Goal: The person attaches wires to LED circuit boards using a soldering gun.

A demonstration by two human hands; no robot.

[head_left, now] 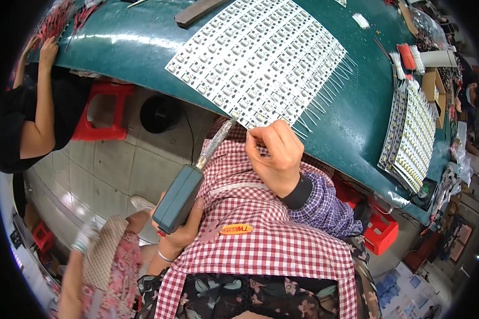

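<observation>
My left hand (189,226) is wrapped round a dark green, boxy soldering gun (180,199). Its long metal barrel points up and away, and the tip is at the near corner of a white panel of small circuit boards (261,66). Just right of that tip, my right hand (277,157) is closed in a pinch at the panel's near edge; whatever lies between thumb and finger is too small to make out. Several thin white wires (316,106) stick out from the panel's right edge.
The panel lies on a green table (356,127). More stacked panels (410,138) lie at the right, with wire bundles (407,57) behind them. A dark bar (197,13) lies beyond. At left, a person's hands (48,50) touch red wires. Another person (112,260) is at lower left.
</observation>
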